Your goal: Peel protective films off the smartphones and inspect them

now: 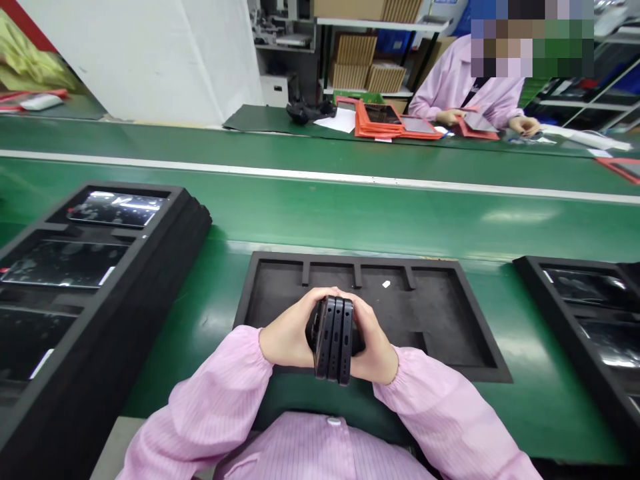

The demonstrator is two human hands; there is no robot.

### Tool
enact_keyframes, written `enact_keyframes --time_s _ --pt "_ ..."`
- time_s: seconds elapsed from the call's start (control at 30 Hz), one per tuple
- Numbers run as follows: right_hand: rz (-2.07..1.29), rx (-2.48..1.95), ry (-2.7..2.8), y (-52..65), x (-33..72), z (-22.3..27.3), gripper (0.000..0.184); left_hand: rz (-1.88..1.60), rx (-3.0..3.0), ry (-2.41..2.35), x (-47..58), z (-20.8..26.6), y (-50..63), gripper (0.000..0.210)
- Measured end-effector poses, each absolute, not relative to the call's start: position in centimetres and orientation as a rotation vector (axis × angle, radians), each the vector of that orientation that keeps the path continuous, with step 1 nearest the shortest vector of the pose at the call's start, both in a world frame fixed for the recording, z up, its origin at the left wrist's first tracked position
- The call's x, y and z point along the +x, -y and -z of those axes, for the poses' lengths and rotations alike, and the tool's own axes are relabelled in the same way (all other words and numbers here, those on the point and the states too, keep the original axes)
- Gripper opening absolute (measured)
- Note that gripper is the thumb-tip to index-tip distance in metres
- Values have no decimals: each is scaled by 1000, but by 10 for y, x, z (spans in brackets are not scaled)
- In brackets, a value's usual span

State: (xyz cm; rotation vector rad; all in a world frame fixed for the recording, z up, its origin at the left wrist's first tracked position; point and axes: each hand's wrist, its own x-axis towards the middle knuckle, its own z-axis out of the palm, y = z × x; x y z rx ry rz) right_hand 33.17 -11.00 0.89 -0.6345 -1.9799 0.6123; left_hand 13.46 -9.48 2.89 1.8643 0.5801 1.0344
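Pressed between my two hands is a stack of three dark smartphones [335, 340], held on edge with their port ends facing me. My left hand [291, 333] wraps the stack's left side, and my right hand [374, 340] closes round its right side; the fingertips meet at the far end. Below and beyond the hands lies a black foam tray [440, 320] with slots along its far side. A small white scrap [386, 284] rests in it. The phones are above the tray's near part.
Stacked black foam trays [165, 267] with phones stand at left; another phone-filled tray [545, 293] is at right. A green conveyor belt [320, 207] runs across. Beyond it, a co-worker [450, 80] in pink handles a tablet-like panel [479, 123] near red-framed panels [380, 119].
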Motion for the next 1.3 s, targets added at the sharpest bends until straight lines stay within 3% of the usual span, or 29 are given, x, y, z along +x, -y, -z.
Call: enact_keyframes --time_s 0.3,0.43,0.5,0.53,0.63,0.77,0.87,0.97,1.1,1.2,1.3 --pt "-639 -649 2079 114 332 -23 97 -1199 1937 -609 138 -22 98 88" --pt "-1229 -606 1984 104 360 -53 70 -1309 2069 -631 142 -18 99 84" --pt "-1471 -856 1681 101 372 -62 45 -1332 2318 -620 144 -20 102 69" --pt "-1569 -1009 1528 102 375 -63 41 -1356 2487 -606 146 -22 104 56" --pt "-1964 -1214 1228 115 369 -55 54 -1501 2919 -497 153 -24 112 23" --pt "-2357 -877 974 137 349 -45 62 -1737 2993 -353 162 -19 118 11" --pt "-2395 -790 887 141 341 -48 65 -1758 2994 -442 166 -14 118 21" --pt "-2335 -836 831 137 336 -51 66 -1697 2958 -605 164 -12 118 43" --pt "-2386 -1010 609 128 326 -52 48 -1299 2828 -816 154 -15 129 82" --pt "-2274 -1153 569 118 313 -54 34 -980 2438 -854 139 -20 141 106" --pt "-2041 -1277 733 105 296 -55 34 -884 1880 -694 124 -24 150 108"
